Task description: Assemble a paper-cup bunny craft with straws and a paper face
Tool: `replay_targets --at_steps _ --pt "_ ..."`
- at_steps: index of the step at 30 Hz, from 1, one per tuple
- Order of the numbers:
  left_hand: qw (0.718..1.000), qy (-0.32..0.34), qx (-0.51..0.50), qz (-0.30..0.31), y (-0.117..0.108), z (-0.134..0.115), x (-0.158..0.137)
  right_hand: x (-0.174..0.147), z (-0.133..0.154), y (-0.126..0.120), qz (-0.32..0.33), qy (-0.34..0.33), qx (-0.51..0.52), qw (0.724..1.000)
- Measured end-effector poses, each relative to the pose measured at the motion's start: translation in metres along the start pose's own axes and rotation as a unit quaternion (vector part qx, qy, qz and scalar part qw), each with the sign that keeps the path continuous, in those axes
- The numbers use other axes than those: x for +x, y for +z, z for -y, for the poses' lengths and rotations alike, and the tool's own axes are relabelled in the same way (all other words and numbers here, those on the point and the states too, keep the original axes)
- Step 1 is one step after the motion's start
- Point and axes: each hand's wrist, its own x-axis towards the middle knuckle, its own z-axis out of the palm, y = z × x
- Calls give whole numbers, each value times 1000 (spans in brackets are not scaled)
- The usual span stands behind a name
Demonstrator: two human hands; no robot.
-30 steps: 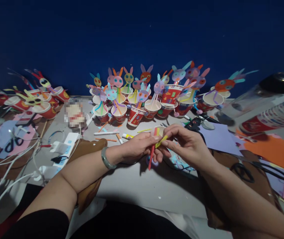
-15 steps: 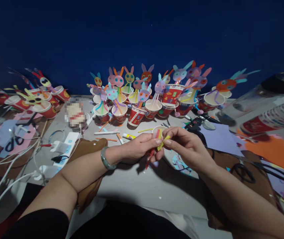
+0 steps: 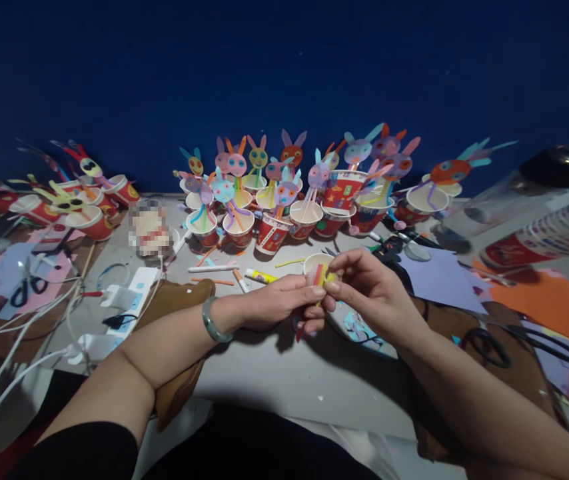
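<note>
Over the flat grey table [image 3: 274,380], the bare left hand [image 3: 282,300] and bare right hand [image 3: 374,288] pinch their fingers closed on thin folded red and yellow paper strips [image 3: 319,274], with red paper cups [image 3: 272,235] holding colourful paper bunny heads [image 3: 286,193] behind, before a dark blue wall [image 3: 274,67].

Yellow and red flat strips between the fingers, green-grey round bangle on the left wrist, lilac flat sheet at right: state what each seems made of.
Yellow and red strips: probably matte paper, by their flat, even colour.
Green-grey bangle: perhaps polished stone, by its smooth, soft sheen; glass or plastic possible.
Lilac sheet: likely matte paper or card, being glare-free and straight-edged.
</note>
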Motion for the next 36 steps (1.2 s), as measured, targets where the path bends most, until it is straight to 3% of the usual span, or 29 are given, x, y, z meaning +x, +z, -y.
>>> replay_targets --at_steps 2,8,23,25,30,33,36 --pt "1000 -7 -8 5 0 1 0 0 -1 -2 -23 -42 -47 998" --pt "1000 -5 5 8 -4 2 0 2 -3 -9 32 -104 -173 979" --pt "999 -24 6 39 -5 2 3 2 -3 -3 30 -68 -137 988" --pt "1000 -10 13 9 -5 1 4 1 -5 -1 11 -59 -128 990" --pt "986 58 -6 -156 -1 -8 8 2 -11 4 -108 -65 -87 988" --pt "977 87 -35 -193 2 -12 10 3 -11 4 -144 -89 -112 979" --pt "970 116 -47 -210 5 -12 12 3 -10 4 -122 -108 -159 974"
